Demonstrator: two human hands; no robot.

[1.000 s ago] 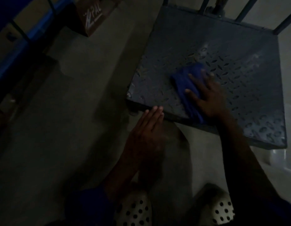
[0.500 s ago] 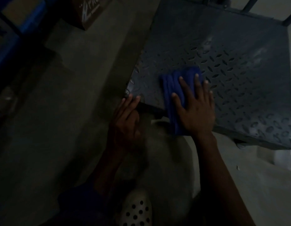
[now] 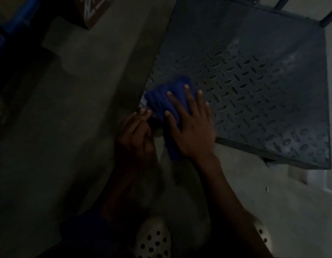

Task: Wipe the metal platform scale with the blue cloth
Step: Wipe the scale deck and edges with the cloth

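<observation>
The scene is dim. The scale, a dark metal platform with a raised tread pattern, sits low on the concrete floor and fills the upper right of the view. One small foot shows under its near edge. Dark bars rise at its far right corner.

The cloth lies bunched in ridges on the near left corner of the scale. Part of it hangs over the near edge toward the floor.

The right hand lies flat on top of the cloth and presses it to the metal. Its fingers are straight and spread, pointing toward the far side of the platform. The outermost fingertip reaches past the cloth onto bare tread. The palm lies over the scale's near edge, covering the hanging part of the cloth.

The left hand is just beside the right, at the scale's near left corner. Its fingers are loosely bent, their tips touching the corner edge next to the cloth, and they hold nothing that can be made out.

Two white shoes with round holes show at the bottom, one between the forearms and one to the right. A brown box with white lettering stands on the floor at the upper left, well apart from the scale.
</observation>
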